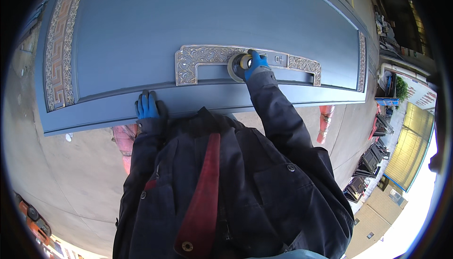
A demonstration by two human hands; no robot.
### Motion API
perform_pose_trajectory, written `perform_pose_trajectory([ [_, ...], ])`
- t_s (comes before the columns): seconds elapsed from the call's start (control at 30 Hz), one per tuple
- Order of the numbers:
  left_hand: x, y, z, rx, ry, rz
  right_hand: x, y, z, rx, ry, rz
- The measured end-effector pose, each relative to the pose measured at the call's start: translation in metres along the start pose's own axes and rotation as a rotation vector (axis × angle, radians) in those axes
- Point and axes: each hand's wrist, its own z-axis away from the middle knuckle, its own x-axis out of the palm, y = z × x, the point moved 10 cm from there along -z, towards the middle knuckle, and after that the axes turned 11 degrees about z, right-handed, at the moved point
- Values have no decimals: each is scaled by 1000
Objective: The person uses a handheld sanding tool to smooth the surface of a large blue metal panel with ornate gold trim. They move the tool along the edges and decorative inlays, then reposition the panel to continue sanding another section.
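A large blue-grey metal door panel (198, 23) lies flat and fills the upper half of the view, with a band of pale fretwork ornament (59, 46) running down its left end and a narrower one at the right end. Across its middle sits a long bracket-shaped silver ornamental plate with scrollwork (200, 58).

The right hand (255, 63), in a blue glove, reaches forward on an outstretched dark-sleeved arm and is closed around a roll of tape with a yellowish core (238, 65). The roll rests against the ornamental plate, about midway along its upper bar, with the hand just to the right of it and partly over it.

The left hand (147, 105), also in a blue glove, lies flat with fingers spread on the near edge of the door panel, holding nothing. It is well apart from the roll, lower and to the left of it.

Under the panel, reddish supports (325, 120) stand on the grey concrete floor (61, 174).
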Motion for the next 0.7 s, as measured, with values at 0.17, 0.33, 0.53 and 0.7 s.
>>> perform_pose_trajectory([
  [0.17,2,3,-2,-21,-15,-3,24,-88,15,-141,-85,-47],
  [0.33,1,14,-4,-3,-10,-31,31,-155,19,-210,-218,55],
  [0.53,3,9,-1,-24,-14,-19,25,-111,2,-108,-215,81],
  [0.7,5,5,2,-32,0,-35,19,-89,-8,-134,-131,82],
])
